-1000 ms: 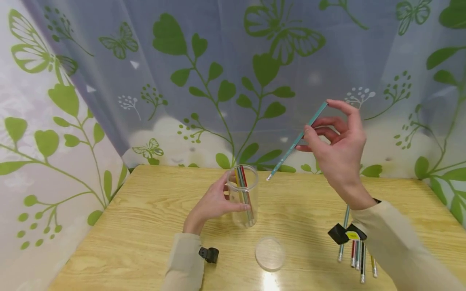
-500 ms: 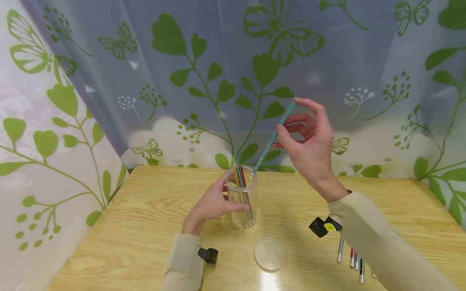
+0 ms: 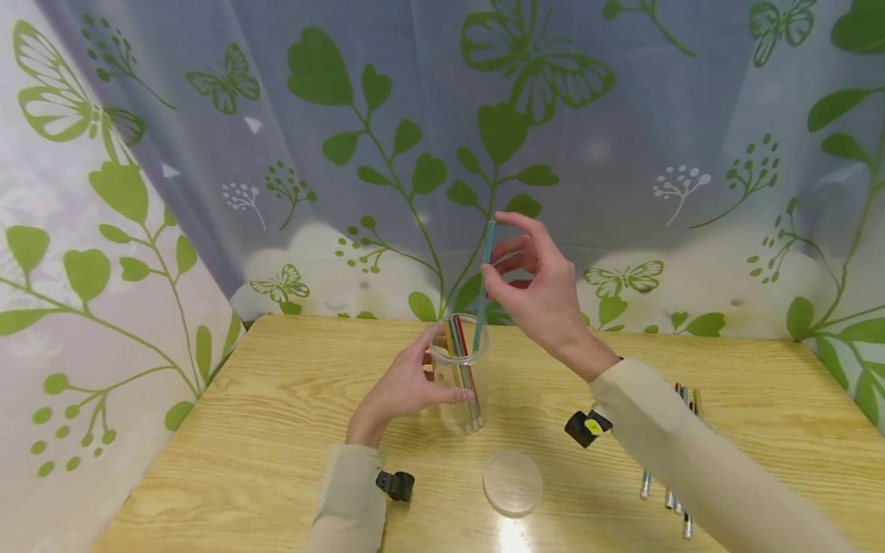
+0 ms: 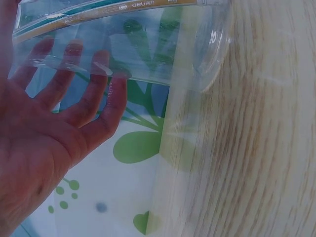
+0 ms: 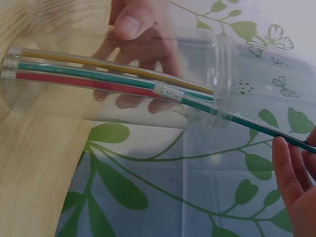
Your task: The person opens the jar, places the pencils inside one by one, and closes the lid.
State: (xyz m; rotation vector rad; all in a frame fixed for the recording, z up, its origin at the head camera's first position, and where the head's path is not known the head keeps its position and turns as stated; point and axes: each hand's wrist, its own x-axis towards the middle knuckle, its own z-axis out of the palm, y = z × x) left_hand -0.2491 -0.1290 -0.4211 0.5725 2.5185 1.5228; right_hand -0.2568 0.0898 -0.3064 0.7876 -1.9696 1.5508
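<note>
A clear plastic jar [image 3: 452, 416] stands on the table, gripped from the left by my left hand [image 3: 408, 388] with thumb in front and fingers behind. In the right wrist view a yellow pencil [image 5: 123, 69], a green pencil [image 5: 74, 70] and a red pencil [image 5: 64, 81] lean inside it, eraser ends at the bottom. My right hand [image 3: 542, 296] holds a teal pencil [image 3: 482, 307] above the jar, pinching it with the thumb while a fingertip touches its upper end. The eraser end [image 5: 168, 92] of that pencil is inside the jar, below the rim.
A round clear lid [image 3: 512, 482] lies on the table [image 3: 263, 461] in front of the jar. Several pencils [image 3: 669, 499] lie at the right, partly hidden beneath my right forearm. A patterned curtain [image 3: 387, 192] hangs behind the table.
My right hand has moved left and lower, turning the teal pencil more upright and bringing its eraser end from beside the jar into its mouth. My left hand and the jar stay put.
</note>
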